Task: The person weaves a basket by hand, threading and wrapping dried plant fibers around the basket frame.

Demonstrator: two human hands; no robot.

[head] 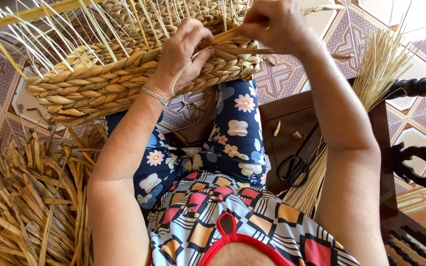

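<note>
Head view shows the weaving step: left hand (pixel 181 56) presses the braided basket (pixel 124 74), right hand (pixel 272 24) pinches a straw strand (pixel 225 37), probably needing a firm pull.

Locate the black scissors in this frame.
In the head view the black scissors lie on the dark wooden seat at the person's right side, beside the blue floral trouser leg and against a bundle of pale straw.
</note>
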